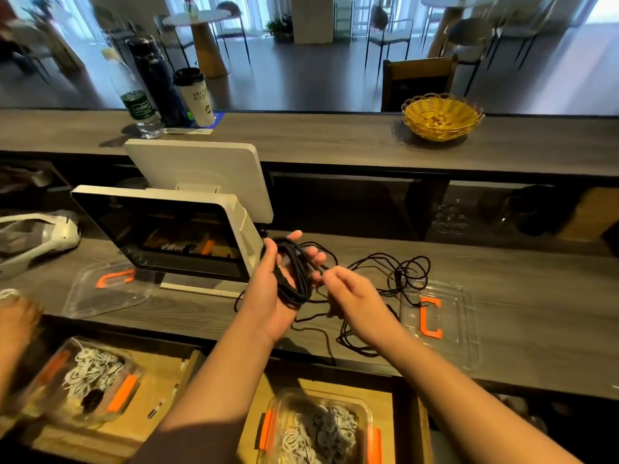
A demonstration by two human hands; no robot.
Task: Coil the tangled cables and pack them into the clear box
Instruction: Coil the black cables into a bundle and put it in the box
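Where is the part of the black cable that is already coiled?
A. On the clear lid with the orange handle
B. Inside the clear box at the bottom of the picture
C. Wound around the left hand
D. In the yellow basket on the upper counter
C: the coiled loops of the black cable lie around the palm and fingers of the left hand, while the right hand pinches the loose strand beside it.
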